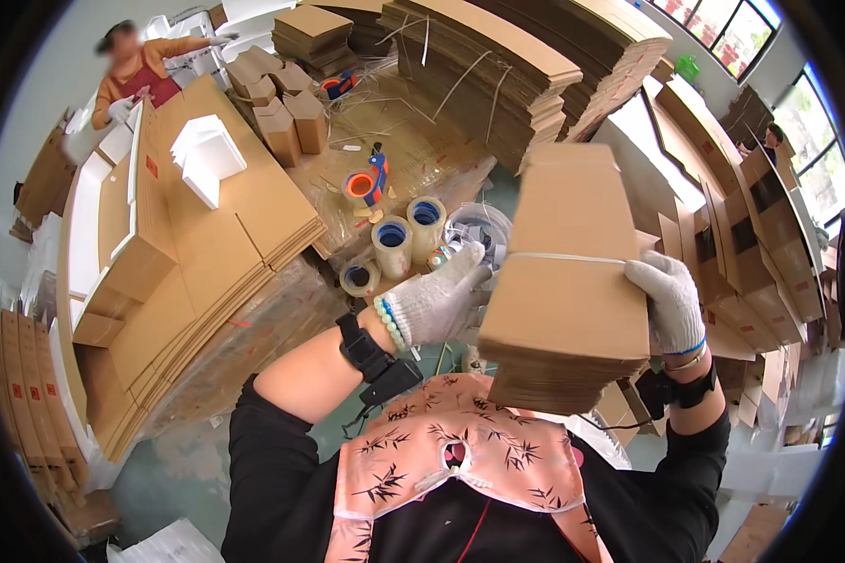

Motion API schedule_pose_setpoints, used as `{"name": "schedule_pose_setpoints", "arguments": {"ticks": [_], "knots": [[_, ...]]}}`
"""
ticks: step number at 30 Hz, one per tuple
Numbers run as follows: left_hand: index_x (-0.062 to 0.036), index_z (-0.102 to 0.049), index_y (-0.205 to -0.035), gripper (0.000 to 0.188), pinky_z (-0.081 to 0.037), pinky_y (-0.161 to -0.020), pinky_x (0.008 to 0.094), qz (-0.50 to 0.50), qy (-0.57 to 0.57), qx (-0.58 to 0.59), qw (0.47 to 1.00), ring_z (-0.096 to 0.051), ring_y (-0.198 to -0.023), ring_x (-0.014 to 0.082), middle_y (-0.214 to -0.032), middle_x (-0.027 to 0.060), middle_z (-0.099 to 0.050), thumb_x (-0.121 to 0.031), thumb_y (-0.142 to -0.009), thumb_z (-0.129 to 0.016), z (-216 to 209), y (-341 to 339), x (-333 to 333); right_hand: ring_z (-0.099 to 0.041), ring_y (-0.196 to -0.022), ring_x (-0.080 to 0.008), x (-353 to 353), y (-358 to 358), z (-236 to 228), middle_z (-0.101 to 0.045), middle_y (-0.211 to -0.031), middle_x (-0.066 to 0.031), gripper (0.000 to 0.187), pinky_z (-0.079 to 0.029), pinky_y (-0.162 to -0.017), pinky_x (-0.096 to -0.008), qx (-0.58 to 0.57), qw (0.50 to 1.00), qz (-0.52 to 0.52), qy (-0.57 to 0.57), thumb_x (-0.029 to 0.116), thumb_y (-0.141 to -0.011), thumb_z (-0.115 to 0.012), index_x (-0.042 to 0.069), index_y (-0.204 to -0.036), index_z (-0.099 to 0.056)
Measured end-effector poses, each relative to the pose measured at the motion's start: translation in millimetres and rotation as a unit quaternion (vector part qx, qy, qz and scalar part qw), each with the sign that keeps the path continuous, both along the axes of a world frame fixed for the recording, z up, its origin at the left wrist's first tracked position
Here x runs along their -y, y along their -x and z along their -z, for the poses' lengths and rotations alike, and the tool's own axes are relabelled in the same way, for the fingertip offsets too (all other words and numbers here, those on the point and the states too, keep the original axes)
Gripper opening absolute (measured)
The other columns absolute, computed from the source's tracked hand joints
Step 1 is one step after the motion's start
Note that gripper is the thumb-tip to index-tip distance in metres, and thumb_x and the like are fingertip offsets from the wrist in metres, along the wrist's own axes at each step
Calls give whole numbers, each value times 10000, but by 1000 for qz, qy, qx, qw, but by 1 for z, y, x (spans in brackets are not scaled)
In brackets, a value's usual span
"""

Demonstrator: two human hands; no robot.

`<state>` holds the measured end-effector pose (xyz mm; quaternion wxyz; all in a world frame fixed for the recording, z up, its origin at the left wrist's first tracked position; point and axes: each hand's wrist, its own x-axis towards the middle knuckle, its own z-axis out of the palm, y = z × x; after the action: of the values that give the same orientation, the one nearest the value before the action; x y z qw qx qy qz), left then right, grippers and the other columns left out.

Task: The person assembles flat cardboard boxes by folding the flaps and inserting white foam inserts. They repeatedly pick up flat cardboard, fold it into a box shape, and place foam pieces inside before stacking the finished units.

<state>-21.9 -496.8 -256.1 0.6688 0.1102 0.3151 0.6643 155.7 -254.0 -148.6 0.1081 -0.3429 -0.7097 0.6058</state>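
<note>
A thick stack of flat brown cardboard pieces [568,305], bound across the middle by a white strap [568,256], is up in front of my chest. My right hand [668,298], in a whitish knit glove, grips its right edge near the strap. Close by the left side of the stack is my gloved left hand [438,298], fingers stretched out; whether the fingertips touch the cardboard I cannot tell. Just beyond that hand stand rolls of clear tape [391,248] and a round clear container [483,225] with things in it.
A blue and orange tape dispenser [366,183] lies on the worktable [338,202]. Cardboard sheets [225,235] carrying white foam pieces [207,159] are piled at left. Tall cardboard stacks [498,56] stand behind, and open boxes [742,235] at right. A co-worker [145,70] is far left.
</note>
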Motion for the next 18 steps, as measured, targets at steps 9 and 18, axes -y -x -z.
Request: {"name": "schedule_pose_setpoints", "arguments": {"ticks": [9,18], "knots": [[-37,-515,-1354,466,-535,-914,363,-243,65,-40,967,-632,-1090,218,-1253,124,-629,-341,-1001,-527,-10,41,35,-542,-696,-303,42,144,-54,-509,-742,-176,407,-444,-632,-391,-13,827,-392,-402,320,-789,-668,-66,-692,-581],[-24,-587,-1207,415,-539,-786,289,-418,77,-242,872,-646,-931,147,-1059,73,-666,-376,-988,-564,-16,166,-63,-604,-812,-308,-70,307,-44,-595,-906,-173,440,-491,-733,-388,-145,762,-439,-454,367,-854,-630,-66,-781,-645]]}}
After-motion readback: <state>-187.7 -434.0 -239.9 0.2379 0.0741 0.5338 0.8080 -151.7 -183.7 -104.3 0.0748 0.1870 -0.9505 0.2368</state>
